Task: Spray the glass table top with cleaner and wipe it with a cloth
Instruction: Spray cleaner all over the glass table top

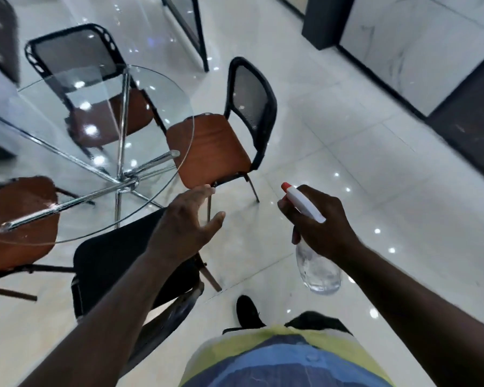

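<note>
Right hand (323, 230) gripped clear plastic spray bottle (317, 270) upright, red nozzle (286, 187) pointing toward round glass desk (165, 90); fingers (204, 190) of left hand (186, 222) were spread open.

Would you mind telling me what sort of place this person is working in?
Probably an office meeting or break area, though I cannot be sure: a round glass table on chrome legs, mesh-backed chairs with brown seats around it, and a glossy tiled floor beside dark-framed panels.
</note>
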Motion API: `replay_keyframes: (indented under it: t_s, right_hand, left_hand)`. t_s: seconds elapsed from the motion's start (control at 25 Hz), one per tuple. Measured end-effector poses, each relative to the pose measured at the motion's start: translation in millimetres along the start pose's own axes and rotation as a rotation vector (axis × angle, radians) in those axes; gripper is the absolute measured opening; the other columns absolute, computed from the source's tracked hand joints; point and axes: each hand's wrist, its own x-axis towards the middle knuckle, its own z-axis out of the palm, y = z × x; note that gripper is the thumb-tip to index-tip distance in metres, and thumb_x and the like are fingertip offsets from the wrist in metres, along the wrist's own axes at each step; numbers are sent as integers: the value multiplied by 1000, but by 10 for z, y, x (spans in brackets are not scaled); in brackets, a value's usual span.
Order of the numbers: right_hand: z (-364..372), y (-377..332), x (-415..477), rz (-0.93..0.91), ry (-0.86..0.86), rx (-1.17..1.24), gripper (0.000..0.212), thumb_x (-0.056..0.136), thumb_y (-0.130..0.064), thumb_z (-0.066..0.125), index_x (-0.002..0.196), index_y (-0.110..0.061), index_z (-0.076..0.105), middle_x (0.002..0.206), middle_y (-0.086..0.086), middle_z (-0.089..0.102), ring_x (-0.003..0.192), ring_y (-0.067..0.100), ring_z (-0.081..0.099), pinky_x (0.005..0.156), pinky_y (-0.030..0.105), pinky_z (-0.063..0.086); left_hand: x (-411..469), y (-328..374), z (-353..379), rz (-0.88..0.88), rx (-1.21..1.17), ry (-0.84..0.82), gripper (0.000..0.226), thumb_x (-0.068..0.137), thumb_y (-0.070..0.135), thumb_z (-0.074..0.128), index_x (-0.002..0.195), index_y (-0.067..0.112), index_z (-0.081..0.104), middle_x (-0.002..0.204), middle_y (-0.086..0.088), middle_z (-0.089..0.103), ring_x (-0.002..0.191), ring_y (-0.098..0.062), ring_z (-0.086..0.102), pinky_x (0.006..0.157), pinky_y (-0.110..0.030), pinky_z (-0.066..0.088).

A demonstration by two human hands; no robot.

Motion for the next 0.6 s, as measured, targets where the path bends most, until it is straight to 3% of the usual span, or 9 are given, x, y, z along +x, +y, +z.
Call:
replay_keyframes:
  t_s: [0.2, 0.4, 0.6]
  right_hand:
    - [187, -54, 810, -13, -210, -37, 30, 101, -24, 74, 77, -11, 61, 62, -1, 58, 46, 26, 70, 53, 27, 51]
    - [407, -20, 1680, -84, -433, 36, 15, 100, -16, 74, 86, -14, 70, 68, 10, 64, 45, 31, 69, 51, 34, 51]
    - [628, -52, 2557, -228, -679, 4, 19, 100, -13, 72, 82, -16, 67, 62, 6, 65, 44, 31, 69, 48, 43, 56]
  left_hand:
    - [286, -154, -94, -166, 11, 84, 56, 89, 37, 77, 138, 13, 64, 142, -2, 63, 133, -15, 56, 116, -29, 40]
    - [524, -297, -175, -409, 48, 183, 57, 90, 43, 74, 141, 19, 61, 144, 3, 62, 134, -11, 54, 117, -31, 41]
    - [728, -226, -155, -636, 53, 281, 58, 93, 50, 69, 144, 25, 57, 145, 8, 58, 135, -6, 51, 116, -33, 43]
